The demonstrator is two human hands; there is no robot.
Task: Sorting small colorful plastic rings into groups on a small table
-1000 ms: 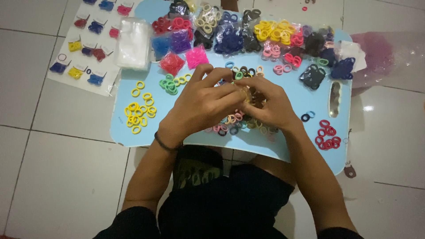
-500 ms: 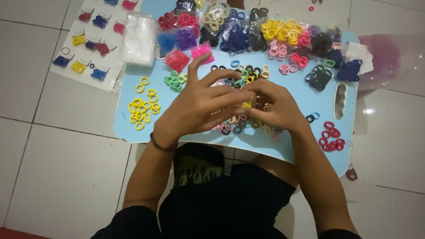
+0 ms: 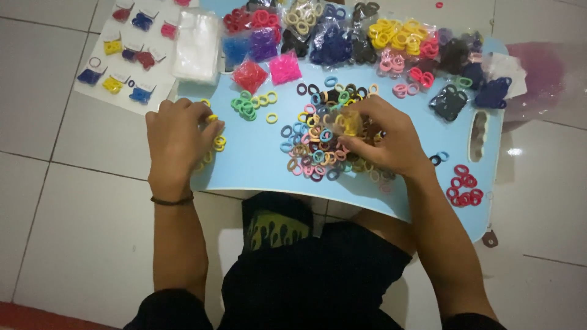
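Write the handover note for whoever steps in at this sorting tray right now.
Left hand: at the tray's left edge, fingers over the yellow rings.
Right hand: pinching a yellow ring over the mixed ring pile.
Blue tray rests on the lap.
Done: a green group, a red group and filled bags along the top.
Left: the mixed pile remains large.

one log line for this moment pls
left hand: on yellow elastic hair rings | right hand: holding small clear plastic bag over mixed-colour rings pile
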